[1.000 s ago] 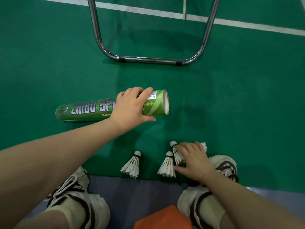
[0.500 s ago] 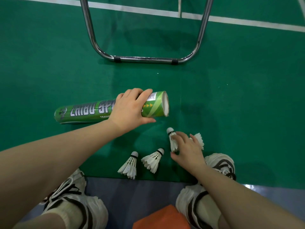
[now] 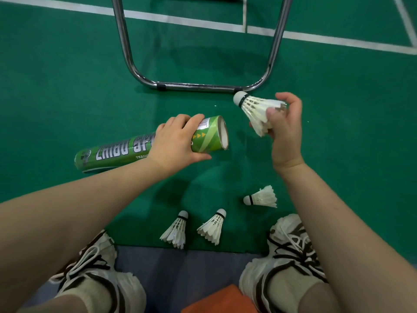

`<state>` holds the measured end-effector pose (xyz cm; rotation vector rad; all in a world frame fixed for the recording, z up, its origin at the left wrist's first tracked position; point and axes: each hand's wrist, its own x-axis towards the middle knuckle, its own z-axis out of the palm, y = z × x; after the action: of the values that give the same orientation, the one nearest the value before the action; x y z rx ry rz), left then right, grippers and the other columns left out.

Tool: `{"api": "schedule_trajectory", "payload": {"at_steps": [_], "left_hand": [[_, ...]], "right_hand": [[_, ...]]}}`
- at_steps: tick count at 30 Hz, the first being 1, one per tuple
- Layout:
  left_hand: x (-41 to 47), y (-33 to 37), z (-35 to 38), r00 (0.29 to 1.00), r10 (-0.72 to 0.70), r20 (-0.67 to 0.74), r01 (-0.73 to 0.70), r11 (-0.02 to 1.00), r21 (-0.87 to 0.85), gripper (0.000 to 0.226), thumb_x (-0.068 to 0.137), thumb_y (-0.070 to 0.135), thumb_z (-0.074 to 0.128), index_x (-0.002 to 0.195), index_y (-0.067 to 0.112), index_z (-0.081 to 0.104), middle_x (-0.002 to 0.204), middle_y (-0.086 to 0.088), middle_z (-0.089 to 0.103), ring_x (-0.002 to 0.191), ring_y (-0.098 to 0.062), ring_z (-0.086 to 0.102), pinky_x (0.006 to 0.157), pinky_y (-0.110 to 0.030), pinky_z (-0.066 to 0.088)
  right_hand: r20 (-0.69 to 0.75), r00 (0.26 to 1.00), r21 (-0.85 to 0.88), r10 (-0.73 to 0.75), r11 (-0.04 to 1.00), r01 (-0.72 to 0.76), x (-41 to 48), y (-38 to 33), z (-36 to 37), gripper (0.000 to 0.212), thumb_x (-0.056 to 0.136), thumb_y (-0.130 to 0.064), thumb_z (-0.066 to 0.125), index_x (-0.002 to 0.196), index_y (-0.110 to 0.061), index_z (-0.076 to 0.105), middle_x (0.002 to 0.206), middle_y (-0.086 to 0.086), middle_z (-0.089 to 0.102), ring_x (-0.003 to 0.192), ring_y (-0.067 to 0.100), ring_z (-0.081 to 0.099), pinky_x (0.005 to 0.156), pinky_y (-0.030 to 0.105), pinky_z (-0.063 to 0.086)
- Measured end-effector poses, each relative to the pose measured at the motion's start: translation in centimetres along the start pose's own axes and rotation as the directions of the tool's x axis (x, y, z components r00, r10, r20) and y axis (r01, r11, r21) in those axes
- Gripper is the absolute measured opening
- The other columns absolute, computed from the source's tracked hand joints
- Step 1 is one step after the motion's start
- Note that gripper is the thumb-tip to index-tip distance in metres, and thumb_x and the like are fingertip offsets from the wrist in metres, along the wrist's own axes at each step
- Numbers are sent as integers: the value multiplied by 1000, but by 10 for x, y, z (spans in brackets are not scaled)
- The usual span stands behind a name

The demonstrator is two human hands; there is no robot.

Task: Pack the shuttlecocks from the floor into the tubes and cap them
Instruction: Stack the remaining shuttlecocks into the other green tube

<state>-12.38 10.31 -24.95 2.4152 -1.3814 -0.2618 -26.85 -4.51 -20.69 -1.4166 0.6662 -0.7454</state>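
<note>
- Green court mat (image 3: pixel 67 86) covers most of the view, with white lines (image 3: pixel 180 20) across the far side.
- Chrome tube frame (image 3: pixel 198 86): U-shaped, base bar flat on the mat, two black clips (image 3: pixel 160 86) near its corners.
- Grey-blue floor strip (image 3: pixel 180 267) borders the mat's near edge.
- White sneakers with dark trim: left shoe (image 3: pixel 94 267) and right shoe (image 3: pixel 291 251), toes at the mat's edge, with pale socks (image 3: pixel 90 294).
- Orange item (image 3: pixel 221 299) at the bottom edge, cropped, can't identify.

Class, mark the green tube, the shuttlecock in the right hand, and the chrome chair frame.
green tube (image 3: pixel 112 152), head view: on its lettered side.
held shuttlecock (image 3: pixel 255 107), head view: on its feather skirt.
chair frame (image 3: pixel 198 87), head view: on its floor bar.
</note>
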Motion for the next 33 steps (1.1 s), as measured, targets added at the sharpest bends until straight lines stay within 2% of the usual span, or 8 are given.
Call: {"api": "schedule_trajectory", "payload": {"at_steps": [12,15,19,23,25,27,30,33], "left_hand": [[-1,0,-1,1000,-5,-16,5,1000,0,89,59,56,74,132,20,39,117,-8,51,107,-27,45,91,-43,33],[-2,1,0,1000,10,-5,-10,1000,12,88,59,55,75,132,19,40,116,-9,51,107,-28,46,91,-43,33],[-2,3,2,1000,9,-24,-8,1000,15,87,58,52,77,130,18,43,115,-10,52,105,-29,47,89,-44,34],[0,3,2,999,7,-31,-6,1000,13,87,58,52,77,131,18,42,114,-9,52,105,-29,47,89,-44,33],[2,2,1,999,5,-38,-5,1000,12,87,58,53,76,131,19,42,114,-9,52,105,-29,47,89,-43,33],[3,2,1,999,3,-43,-2,1000,13,87,58,53,76,131,19,42,114,-9,52,106,-28,47,89,-43,33],[4,2,2,999,5,-45,-4,1000,13,84,60,56,71,130,17,44,112,-10,53,104,-30,48,88,-44,34],[1,5,1,998,13,-65,-13,1000,-1,81,62,61,47,127,14,45,108,-12,54,99,-32,50,85,-45,36]], "right_hand": [[225,930,-141,291,954,-264,4,22,0,26,67,-38,55,88,-23,49,80,-6,55,61,1,56,52,16,42],[292,889,-308,354,914,-262,0,29,11,50,62,-48,60,106,-29,42,106,-2,55,91,10,59,70,20,46],[290,888,-296,357,916,-271,-6,35,32,92,56,-58,52,139,-31,23,141,4,34,126,18,40,103,34,38],[70,963,-277,261,932,-232,-15,39,32,94,66,-63,43,147,-23,19,153,-2,21,139,13,21,115,41,22],[-74,997,-303,25,952,-47,-22,40,24,72,77,-53,44,139,-18,38,140,-5,41,129,5,37,110,36,32],[-34,988,-391,-153,911,128,-25,42,21,50,82,-44,46,119,-13,59,114,-11,58,107,0,54,98,40,44],[169,981,-477,-94,864,165,-30,45,31,43,80,-50,46,94,-15,68,86,-15,63,84,13,60,88,53,44],[258,966,-474,17,874,111,-33,44,43,49,71,-59,49,89,-17,66,82,-9,61,82,16,57,90,49,43]]}}
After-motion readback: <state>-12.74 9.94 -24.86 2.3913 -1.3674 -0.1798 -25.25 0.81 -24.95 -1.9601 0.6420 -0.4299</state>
